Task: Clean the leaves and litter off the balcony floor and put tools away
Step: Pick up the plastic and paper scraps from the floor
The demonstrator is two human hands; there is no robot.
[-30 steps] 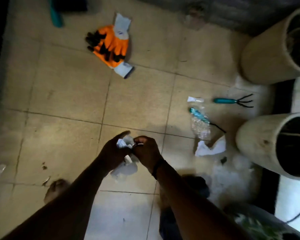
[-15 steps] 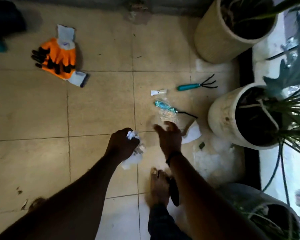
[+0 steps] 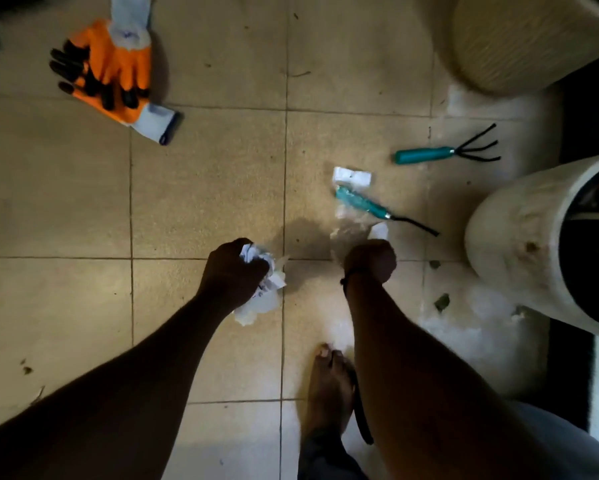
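My left hand is closed around a wad of crumpled white litter just above the tiled floor. To its right, my right hand is a fist over a white paper scrap, whose tip sticks out above the knuckles beside a clear plastic wrapper. A teal-handled tool lies partly in that wrapper, with a white tag above it. Farther right lies a teal hand rake. Small leaf bits lie near the pot.
Orange and black work gloves lie at the top left. Two large pale plant pots stand on the right, one far and one near. My bare foot is below my right arm. Leaf crumbs dot the lower left tile.
My hands have parted; the left kept the crumpled wad. My right hand reached right, open, toward the white scrap and has now closed on it. The view has shifted closer to the floor.
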